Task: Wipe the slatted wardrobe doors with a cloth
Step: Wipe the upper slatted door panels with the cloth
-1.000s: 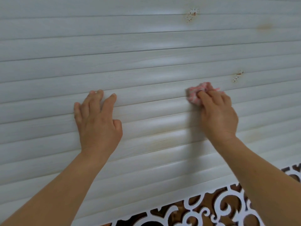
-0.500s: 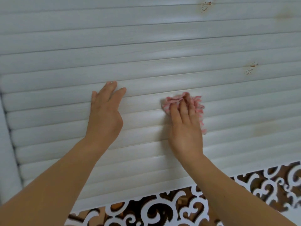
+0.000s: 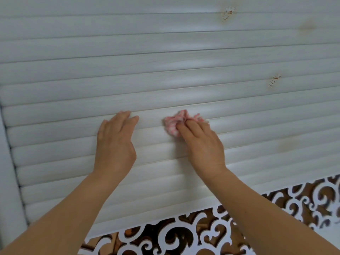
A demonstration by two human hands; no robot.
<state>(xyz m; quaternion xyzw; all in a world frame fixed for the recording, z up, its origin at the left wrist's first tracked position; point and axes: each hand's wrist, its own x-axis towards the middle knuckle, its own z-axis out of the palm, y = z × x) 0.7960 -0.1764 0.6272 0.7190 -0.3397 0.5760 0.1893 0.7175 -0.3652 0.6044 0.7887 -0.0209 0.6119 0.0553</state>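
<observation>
Now my right hand grips the cloth on a middle slat; my left hand rests flat; brown stains above remain.

A white panel cut into curling scroll shapes runs along the bottom edge, rising toward the right. Through its openings a brown surface shows. At the far left stands a plain pale frame. The light is soft and even.
</observation>
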